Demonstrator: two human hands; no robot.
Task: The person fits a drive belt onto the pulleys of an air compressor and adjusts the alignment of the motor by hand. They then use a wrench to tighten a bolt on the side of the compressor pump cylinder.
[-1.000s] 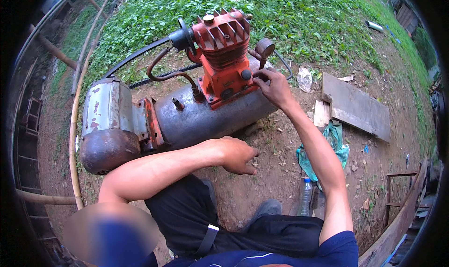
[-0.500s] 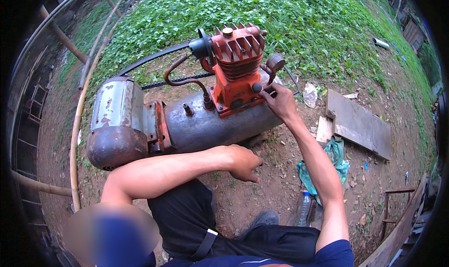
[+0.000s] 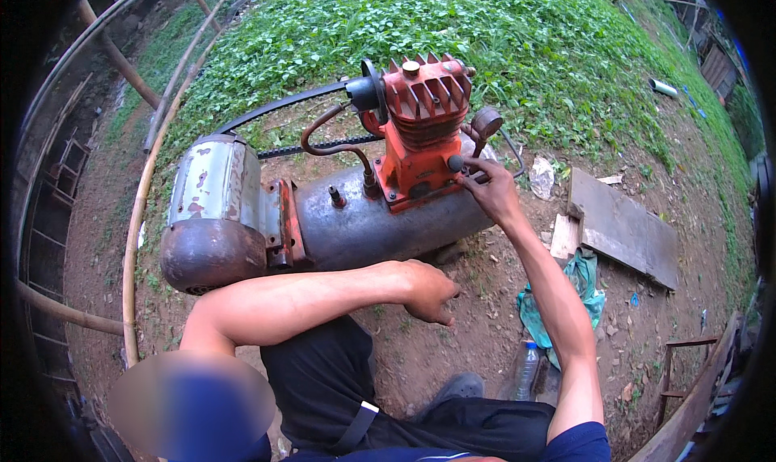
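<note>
An old air compressor lies on bare dirt: a rusty grey tank [image 3: 380,227], an orange finned pump head [image 3: 424,122] on top and a grey motor [image 3: 214,183] at the left. My right hand [image 3: 489,187] reaches to the pump's right side, fingertips pinching a small dark knob [image 3: 457,163] just below a round gauge [image 3: 487,124]. My left hand [image 3: 428,288] hangs loosely curled near the tank's lower edge, forearm resting across my knee, holding nothing.
A black belt [image 3: 275,110] and copper pipe [image 3: 331,139] run between motor and pump. A wooden board [image 3: 622,227], green cloth [image 3: 586,288] and plastic bottle [image 3: 525,369] lie at the right. Bamboo poles [image 3: 137,244] curve at the left; grass covers the far ground.
The view has shifted, so the compressor now sits lower and more central. My right hand stays at the pump's right side, fingertips now on the knob. The left hand has barely moved.
</note>
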